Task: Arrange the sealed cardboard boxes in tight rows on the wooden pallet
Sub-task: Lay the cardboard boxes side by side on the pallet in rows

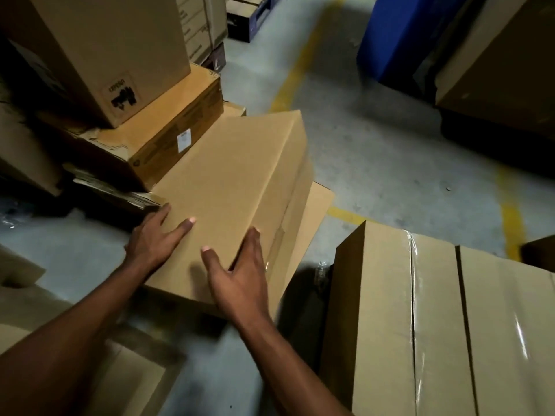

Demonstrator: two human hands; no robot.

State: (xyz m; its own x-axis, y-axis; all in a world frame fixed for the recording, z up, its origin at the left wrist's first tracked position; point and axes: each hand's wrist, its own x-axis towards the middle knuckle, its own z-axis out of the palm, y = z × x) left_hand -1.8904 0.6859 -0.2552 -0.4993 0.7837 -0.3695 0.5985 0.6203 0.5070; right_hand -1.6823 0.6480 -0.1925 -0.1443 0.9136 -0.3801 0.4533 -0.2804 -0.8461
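A long plain cardboard box [231, 178] lies tilted in the middle of the view, resting on a flat cardboard sheet [315, 211] on the floor. My left hand [153, 238] lies flat on the box's near left corner, fingers straight. My right hand [240, 271] spreads over the near right edge, fingers straight and thumb on the top face. Two taped sealed boxes [420, 325] stand side by side at the lower right. No wooden pallet shows clearly.
Stacked cartons [114, 55] and a flat labelled box [168, 127] crowd the left. A blue bin [399, 34] and a big carton [504, 70] stand at the far right. Grey floor with yellow lines [300, 61] runs between. Opened cardboard [129, 382] lies at lower left.
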